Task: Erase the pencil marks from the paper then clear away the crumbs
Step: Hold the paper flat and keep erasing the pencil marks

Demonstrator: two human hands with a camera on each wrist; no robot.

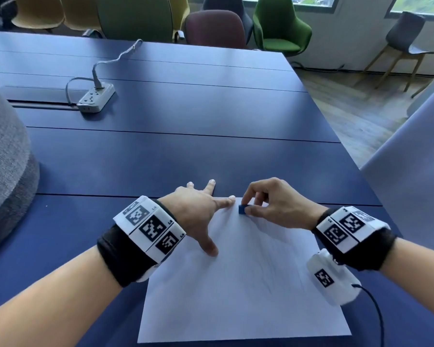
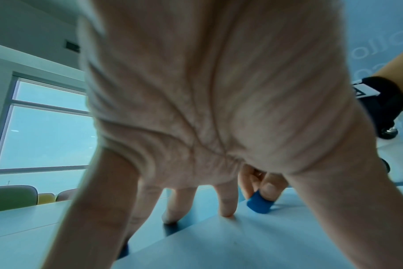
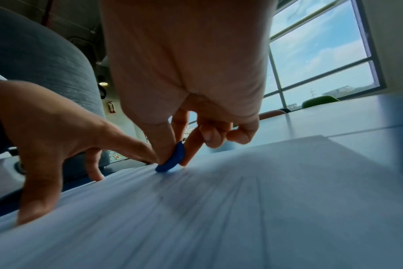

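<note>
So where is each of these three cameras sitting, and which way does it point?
Head: worn up top, looking down at the paper on the blue table; both forearms and hands show.
Left wrist: under the left hand, looking along its spread fingers.
Right wrist: under the right hand, looking along the paper.
All three share the blue eraser.

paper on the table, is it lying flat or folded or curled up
Flat and spread. The paper lies unfolded on the table, all edges down; the left hand presses its far left corner with straight fingers.

Pencil marks [image 1: 266,269] too faint to read; paper [image 3: 219,209] motion-blurred.
</note>
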